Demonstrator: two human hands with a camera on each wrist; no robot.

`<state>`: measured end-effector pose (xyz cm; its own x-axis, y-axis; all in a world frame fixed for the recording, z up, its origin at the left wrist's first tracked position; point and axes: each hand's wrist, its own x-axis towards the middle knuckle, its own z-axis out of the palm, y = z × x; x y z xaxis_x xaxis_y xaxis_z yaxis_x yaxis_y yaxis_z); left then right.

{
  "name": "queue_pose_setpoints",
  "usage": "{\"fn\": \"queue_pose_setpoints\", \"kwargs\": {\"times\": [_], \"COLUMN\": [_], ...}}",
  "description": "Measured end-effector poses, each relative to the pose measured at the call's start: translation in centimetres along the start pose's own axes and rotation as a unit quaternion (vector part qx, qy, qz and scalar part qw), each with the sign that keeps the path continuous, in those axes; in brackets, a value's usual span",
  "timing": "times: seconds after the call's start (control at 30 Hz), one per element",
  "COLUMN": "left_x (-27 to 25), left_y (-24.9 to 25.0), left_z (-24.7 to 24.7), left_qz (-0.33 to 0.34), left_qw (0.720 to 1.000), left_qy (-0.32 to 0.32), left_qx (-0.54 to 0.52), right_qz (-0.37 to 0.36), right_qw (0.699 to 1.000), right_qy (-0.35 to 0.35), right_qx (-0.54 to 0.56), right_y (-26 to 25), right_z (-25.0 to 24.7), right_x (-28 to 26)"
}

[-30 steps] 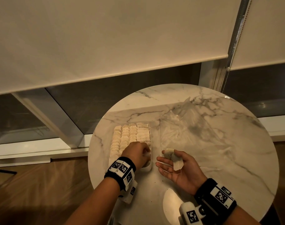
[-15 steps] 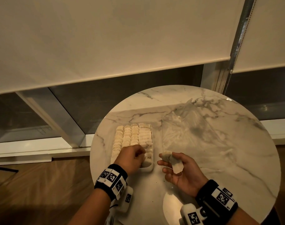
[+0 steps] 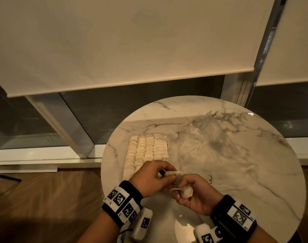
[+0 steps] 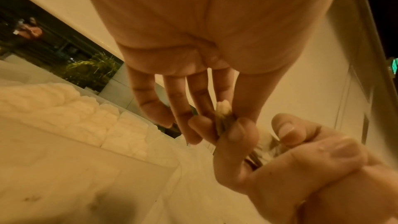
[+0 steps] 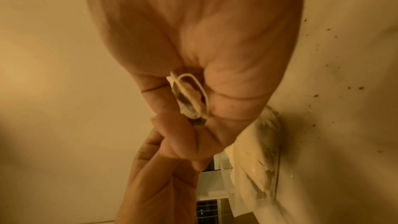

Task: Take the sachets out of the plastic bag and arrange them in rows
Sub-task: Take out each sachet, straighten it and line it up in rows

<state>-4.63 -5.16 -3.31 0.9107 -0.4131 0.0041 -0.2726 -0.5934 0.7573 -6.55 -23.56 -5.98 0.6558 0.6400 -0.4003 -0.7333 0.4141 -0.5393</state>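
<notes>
Pale sachets stand in several rows (image 3: 146,148) (image 4: 64,105) at the left of the round marble table (image 3: 255,181). The clear plastic bag (image 3: 207,142) (image 5: 258,151) lies crumpled to their right. Near the table's front, my right hand (image 3: 190,192) (image 5: 193,108) holds a small bunch of sachets (image 3: 185,191) (image 5: 189,98) between thumb and curled fingers. My left hand (image 3: 155,178) (image 4: 224,122) meets it and pinches the end of one sachet (image 3: 170,173) (image 4: 224,110) with thumb and forefinger. Both hands hover just in front of the rows.
The rows sit in a shallow white tray (image 4: 129,156). Dark crumbs (image 5: 353,88) speckle the marble by the bag. Beyond the table are a low window ledge (image 3: 44,155) and roller blinds (image 3: 114,41). Wooden floor (image 3: 44,199) lies to the left.
My left hand left the front of the rows and came right to pinch a sachet in my right hand. My right hand curled its fingers round the sachets and moved slightly left.
</notes>
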Motion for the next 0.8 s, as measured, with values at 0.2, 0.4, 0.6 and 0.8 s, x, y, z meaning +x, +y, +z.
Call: {"fn": "queue_pose_setpoints", "kwargs": {"times": [0.2,0.4,0.6,0.8], "left_x": [-0.3,-0.6,-0.8,-1.3], "left_y": [0.4,0.2,-0.3,-0.7], "left_z": [0.1,0.0,0.4,0.6], "left_qz": [-0.005,0.003,-0.034,-0.111], "left_qw": [1.0,0.998,0.995,0.972], "left_qy": [0.012,0.055,0.091,0.143], "left_qx": [0.02,0.016,-0.023,-0.147], "right_qz": [-0.001,-0.013,-0.068,-0.109], "right_qw": [1.0,0.996,0.992,0.982], "right_qy": [0.004,0.02,0.066,0.14], "right_qx": [-0.028,-0.081,-0.082,-0.06], "right_y": [0.2,0.2,0.4,0.3], "right_z": [0.5,1.1,0.7,0.5], "right_x": [-0.2,-0.4,-0.2,-0.3]}}
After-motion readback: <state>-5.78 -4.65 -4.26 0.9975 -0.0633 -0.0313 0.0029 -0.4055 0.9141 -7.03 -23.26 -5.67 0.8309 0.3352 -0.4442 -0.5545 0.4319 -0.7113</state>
